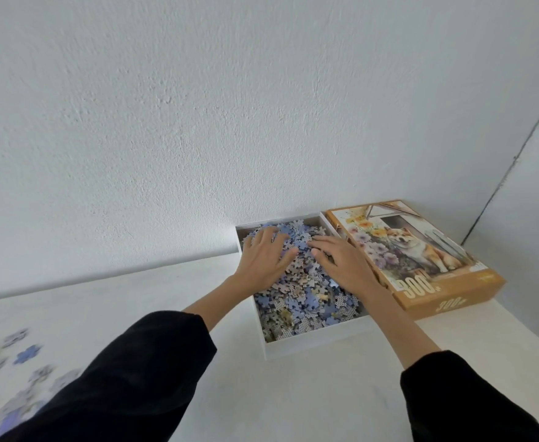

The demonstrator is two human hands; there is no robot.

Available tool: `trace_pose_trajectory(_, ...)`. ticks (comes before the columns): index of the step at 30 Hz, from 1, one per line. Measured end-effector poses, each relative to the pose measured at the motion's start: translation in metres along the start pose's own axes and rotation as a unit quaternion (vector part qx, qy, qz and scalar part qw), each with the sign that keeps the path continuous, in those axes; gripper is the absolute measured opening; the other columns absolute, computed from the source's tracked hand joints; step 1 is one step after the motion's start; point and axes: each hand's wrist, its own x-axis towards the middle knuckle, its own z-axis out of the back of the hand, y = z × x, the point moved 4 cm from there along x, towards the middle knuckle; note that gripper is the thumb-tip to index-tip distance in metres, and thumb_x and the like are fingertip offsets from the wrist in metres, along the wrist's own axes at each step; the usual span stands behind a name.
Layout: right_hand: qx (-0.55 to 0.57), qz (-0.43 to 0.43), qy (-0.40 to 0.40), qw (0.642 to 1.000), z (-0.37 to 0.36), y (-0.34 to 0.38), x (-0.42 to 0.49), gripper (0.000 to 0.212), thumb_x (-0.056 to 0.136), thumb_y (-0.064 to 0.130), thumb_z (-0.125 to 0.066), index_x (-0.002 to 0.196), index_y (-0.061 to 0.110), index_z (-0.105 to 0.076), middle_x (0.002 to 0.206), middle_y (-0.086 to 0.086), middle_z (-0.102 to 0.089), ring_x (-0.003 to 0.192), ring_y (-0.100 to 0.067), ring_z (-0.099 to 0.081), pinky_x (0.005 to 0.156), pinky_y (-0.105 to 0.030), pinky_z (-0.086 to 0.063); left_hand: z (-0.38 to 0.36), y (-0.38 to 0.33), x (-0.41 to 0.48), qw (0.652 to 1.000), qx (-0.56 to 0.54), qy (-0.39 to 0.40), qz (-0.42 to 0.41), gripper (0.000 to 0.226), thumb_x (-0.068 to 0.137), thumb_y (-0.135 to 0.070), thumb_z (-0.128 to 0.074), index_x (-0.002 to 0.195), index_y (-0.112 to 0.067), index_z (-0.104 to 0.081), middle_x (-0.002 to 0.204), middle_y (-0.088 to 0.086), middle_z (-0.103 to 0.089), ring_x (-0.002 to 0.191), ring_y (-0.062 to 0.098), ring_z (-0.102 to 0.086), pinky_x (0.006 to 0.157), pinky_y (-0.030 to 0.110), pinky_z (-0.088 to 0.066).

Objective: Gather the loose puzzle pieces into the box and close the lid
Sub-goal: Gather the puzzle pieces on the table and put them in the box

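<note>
Plainly, left hand (266,260) and right hand (341,266) press flat, holding nothing, in the box (309,346); loose puzzle pieces (27,354) lie well left, nearest the left hand.

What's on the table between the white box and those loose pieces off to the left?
In the head view, bare white table lies between box and loose pieces; the black-sleeved left arm reaches across it.

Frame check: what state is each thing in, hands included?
box: open, holding a pile of pieces.
lid: off, picture up, right of the box.
loose pieces: on the table, outside the box.
left hand: open, flat on the pile.
right hand: open, flat on the pile.
</note>
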Motion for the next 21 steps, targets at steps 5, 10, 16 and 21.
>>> trace_pose_trajectory(5, 0.056, 0.015, -0.079, 0.995, 0.01, 0.005, -0.003, 0.027, 0.096, 0.025, -0.045, 0.093, 0.016, -0.07, 0.077, -0.002, -0.069, 0.06, -0.005, -0.057, 0.054, -0.022, -0.045, -0.008, 0.02, 0.009, 0.998, 0.016, 0.061, 0.029, 0.055, 0.099, -0.046, -0.022, 0.149, -0.024, -0.014, 0.157, 0.001, -0.009, 0.145, 0.024, 0.001, 0.116, 0.049, -0.005)
trace_pose_trajectory(10, 0.095, 0.011, -0.14, 0.986, 0.018, 0.008, -0.005, 0.031, 0.097, 0.027, -0.043, 0.081, 0.015, -0.068, 0.056, -0.006, -0.062, 0.038, -0.013, -0.041, 0.037, -0.019, -0.027, -0.017, 0.003, 0.029, 0.989, 0.006, 0.139, -0.046, 0.05, 0.1, -0.045, -0.018, 0.148, -0.034, -0.012, 0.158, -0.004, 0.0, 0.145, 0.023, 0.005, 0.115, 0.053, 0.0)
trace_pose_trajectory(16, 0.104, -0.026, -0.167, 0.98, 0.02, 0.002, -0.005, 0.032, 0.096, 0.022, -0.045, 0.076, 0.005, -0.064, 0.052, -0.006, -0.05, 0.042, -0.008, -0.038, 0.043, -0.021, -0.03, -0.021, -0.012, 0.047, 0.978, 0.036, 0.175, -0.105, 0.049, 0.103, -0.034, -0.019, 0.149, -0.023, -0.008, 0.158, 0.005, 0.0, 0.145, 0.022, 0.001, 0.111, 0.029, 0.008)
trace_pose_trajectory(21, 0.071, -0.038, -0.125, 0.989, 0.015, -0.001, -0.002, 0.028, 0.096, 0.025, -0.044, 0.106, 0.011, -0.067, 0.087, -0.007, -0.066, 0.077, -0.017, -0.058, 0.067, -0.03, -0.046, -0.01, 0.002, 0.042, 0.988, 0.03, 0.118, -0.096, 0.049, 0.1, -0.042, -0.024, 0.147, -0.029, -0.022, 0.157, 0.001, -0.013, 0.144, 0.02, -0.013, 0.116, 0.049, -0.01)
